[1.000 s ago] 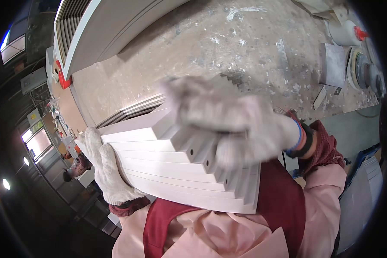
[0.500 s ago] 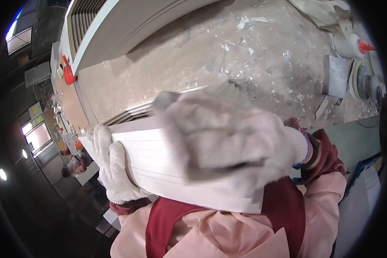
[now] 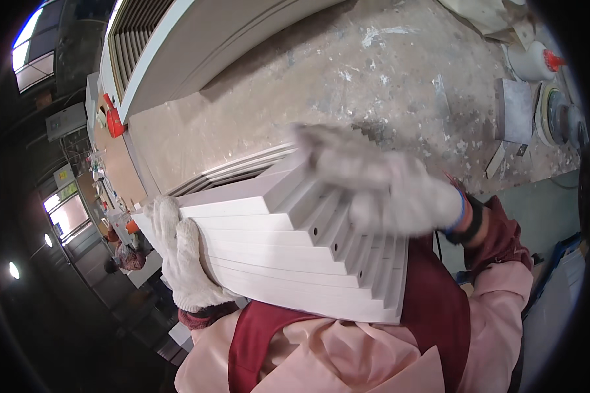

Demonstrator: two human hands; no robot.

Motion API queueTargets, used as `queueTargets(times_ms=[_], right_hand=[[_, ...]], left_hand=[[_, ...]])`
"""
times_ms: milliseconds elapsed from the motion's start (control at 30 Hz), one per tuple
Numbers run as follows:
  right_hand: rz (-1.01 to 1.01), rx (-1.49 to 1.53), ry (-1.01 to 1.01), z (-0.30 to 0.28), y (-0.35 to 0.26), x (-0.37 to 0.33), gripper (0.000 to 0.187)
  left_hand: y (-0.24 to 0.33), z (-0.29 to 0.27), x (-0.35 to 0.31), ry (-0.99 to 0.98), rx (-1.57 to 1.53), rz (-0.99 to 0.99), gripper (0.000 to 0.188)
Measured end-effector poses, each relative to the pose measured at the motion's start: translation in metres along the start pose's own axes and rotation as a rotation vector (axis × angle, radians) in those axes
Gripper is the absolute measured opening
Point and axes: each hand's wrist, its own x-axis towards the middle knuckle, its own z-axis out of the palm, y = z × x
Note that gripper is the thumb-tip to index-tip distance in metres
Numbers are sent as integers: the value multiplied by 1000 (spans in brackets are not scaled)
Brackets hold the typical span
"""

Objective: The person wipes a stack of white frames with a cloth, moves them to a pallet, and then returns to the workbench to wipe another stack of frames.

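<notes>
Far on the left, a bright window point(image 3: 69, 213) shines in a dark room. A red plastic thing point(image 3: 115, 123) sits near it, and another person point(image 3: 130, 257) is far off, small and hard to see.

Next comes the left hand point(image 3: 180, 255), in a fuzzy, knitted white glove. Its fingers lie close together on the left end of some white boards point(image 3: 269, 249); the pictures do not show if they pinch them. Above, a big white frame stack point(image 3: 196, 56) has thin ribs inside.

The boards are in the middle, right in front of the person's red apron point(image 3: 439, 314) and pink shirt point(image 3: 337, 340). They are smooth and flat, and their right ends go down like stairs, with small dark round holes. Behind them is the tabletop point(image 3: 295, 85), brown and rough, with white splotches.

The right hand point(image 3: 380, 180), gloved too, is over the stairs. It is blurry, so nobody can tell how its fingers are.

On the right are a flat grey block point(image 3: 513, 116), a white bottle point(image 3: 528, 62) with a red tip, and some round rolls point(image 3: 550, 118).
</notes>
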Motion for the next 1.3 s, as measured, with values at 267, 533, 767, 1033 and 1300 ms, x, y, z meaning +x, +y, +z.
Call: queueTargets(times_ms=[267, 533, 767, 1033, 1300], right_hand=[[-196, -205, -11, 5, -47, 19, 55], [261, -379, 145, -20, 24, -36, 48], [-262, 150, -98, 22, -27, -20, 44], [254, -453, 151, -11, 6, -88, 55], [-397, -468, 172, 18, -51, -42, 50]], left_hand=[[3, 10, 2, 39, -52, -24, 93], [4, 12, 2, 44, -70, -47, 89], [6, -5, 7, -3, -31, 39, 91], [-4, 1, 8, -51, -76, 163, 105], [-16, -1, -4, -28, -40, 203, 108]])
